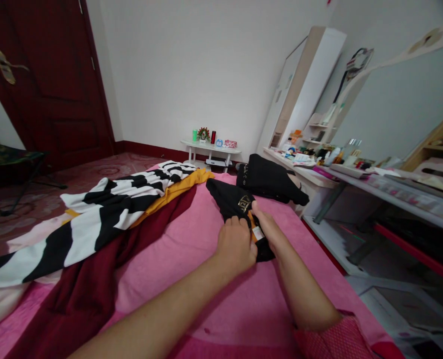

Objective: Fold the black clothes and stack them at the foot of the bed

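A black garment (223, 197) with a gold emblem lies partly bunched on the pink bed cover (184, 249). An orange inner band and a white label show at its near opening. My left hand (236, 244) is closed on the left edge of this opening, fingers curled over the cloth. On the opposite edge, my right hand (266, 224) grips the cloth with the thumb on top; its other fingers are mostly hidden behind the fabric. Just beyond, a second black garment (269, 179) lies folded in a pile.
To the left lie a black-and-white striped garment (90, 219), a mustard cloth (176, 189) and a dark red garment (90, 274). A dressing table (326, 177) crowded with bottles runs along the right side. A small white table (210, 146) stands at the far wall.
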The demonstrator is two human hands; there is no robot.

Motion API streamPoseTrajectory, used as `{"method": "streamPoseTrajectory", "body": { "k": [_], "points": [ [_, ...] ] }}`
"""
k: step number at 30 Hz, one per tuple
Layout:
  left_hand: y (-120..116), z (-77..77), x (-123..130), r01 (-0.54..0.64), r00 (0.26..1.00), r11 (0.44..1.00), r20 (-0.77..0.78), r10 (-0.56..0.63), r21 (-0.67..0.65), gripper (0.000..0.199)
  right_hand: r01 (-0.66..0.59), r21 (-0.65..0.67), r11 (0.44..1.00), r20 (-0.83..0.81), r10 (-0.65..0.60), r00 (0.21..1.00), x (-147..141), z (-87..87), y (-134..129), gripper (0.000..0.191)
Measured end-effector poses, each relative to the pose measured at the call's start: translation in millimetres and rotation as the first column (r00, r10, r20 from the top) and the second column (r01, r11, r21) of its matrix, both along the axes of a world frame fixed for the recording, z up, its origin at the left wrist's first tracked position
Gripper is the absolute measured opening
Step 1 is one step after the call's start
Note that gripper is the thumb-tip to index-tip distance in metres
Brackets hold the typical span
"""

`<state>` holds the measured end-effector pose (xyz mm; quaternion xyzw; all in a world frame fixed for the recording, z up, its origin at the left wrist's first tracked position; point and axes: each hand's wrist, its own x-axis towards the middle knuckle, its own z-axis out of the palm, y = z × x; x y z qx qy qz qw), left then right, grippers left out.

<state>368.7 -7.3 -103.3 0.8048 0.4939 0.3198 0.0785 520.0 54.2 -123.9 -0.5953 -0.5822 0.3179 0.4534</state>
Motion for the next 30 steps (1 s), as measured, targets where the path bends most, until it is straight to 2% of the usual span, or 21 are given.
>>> {"method": "streamPoseTrajectory", "body": {
  "k": [2, 5, 9, 12, 15, 17, 19, 21, 22, 24, 26, 28, 30],
  "points": [
    [-13, -6.2, 8, 0.11, 0.991, 0.992, 0.063, -0.114, 0.066, 0.042, -0.018, -0.067, 0.998, 0.004, 0.018, 1.0, -5, 10.4, -8, 0.042],
    [-22, -15.1, 12, 0.251, 0.954, 0.964, 0.147, -0.262, 0.089, 0.059, -0.053, -0.134, 0.99, -0.05, 0.046, 0.998, -8, 21.3, -17, 0.048],
    [-24, -18.9, 14, 0.346, 0.912, 0.935, 0.207, -0.355, 0.082, 0.059, -0.156, -0.174, 0.972, -0.169, 0.126, 0.978, -2, 22.4, -20, 0.046],
    [-24, -17.9, 15, 0.34, 0.908, 0.936, 0.23, -0.351, 0.088, 0.047, -0.118, -0.178, 0.977, -0.171, 0.087, 0.981, 1, 17.1, -17, 0.037],
    [-15, -17.2, 15, 0.32, 0.88, 0.944, 0.346, -0.326, 0.078, 0.03, -0.058, -0.172, 0.983, -0.153, 0.031, 0.988, 1, 11.9, -12, 0.024],
    [-2, -16.9, 12, 0.324, 0.813, 0.946, 0.509, -0.283, 0.009, 0.017, -0.009, -0.146, 0.989, -0.151, -0.013, 0.988, -1, 9.5, -10, 0.018],
    [16, -16.5, 5, 0.32, 0.707, 0.941, 0.689, -0.159, -0.111, 0.027, 0.032, -0.132, 0.991, -0.155, -0.053, 0.987, -2, 8.1, -8, 0.019],
    [38, -17.1, -8, 0.242, 0.628, 0.953, 0.779, -0.011, -0.182, 0.037, 0.05, -0.14, 0.989, -0.189, -0.076, 0.979, -4, 7.6, -8, 0.025],
    [49, -18.4, -16, 0.145, 0.641, 0.97, 0.765, 0.056, -0.193, 0.038, 0.055, -0.144, 0.988, -0.21, -0.084, 0.974, -4, 7.6, -9, 0.027],
    [71, -23.7, -35, -0.099, 0.749, 0.98, 0.635, 0.189, -0.175, 0.035, 0.06, -0.132, 0.989, -0.257, -0.093, 0.962, -5, 7.8, -11, 0.029],
    [91, -32.4, -53, -0.275, 0.834, 0.948, 0.452, 0.317, -0.158, 0.032, 0.054, -0.101, 0.993, -0.289, -0.081, 0.954, -7, 8.0, -14, 0.028],
    [109, -42.4, -65, -0.342, 0.869, 0.924, 0.316, 0.38, -0.169, 0.034, 0.056, -0.067, 0.996, -0.302, -0.074, 0.95, -11, 8.4, -17, 0.026],
    [123, -51.2, -71, -0.351, 0.896, 0.921, 0.223, 0.383, -0.172, 0.034, 0.072, -0.026, 0.997, -0.305, -0.076, 0.949, -14, 9.9, -21, 0.026]
  ]
}}
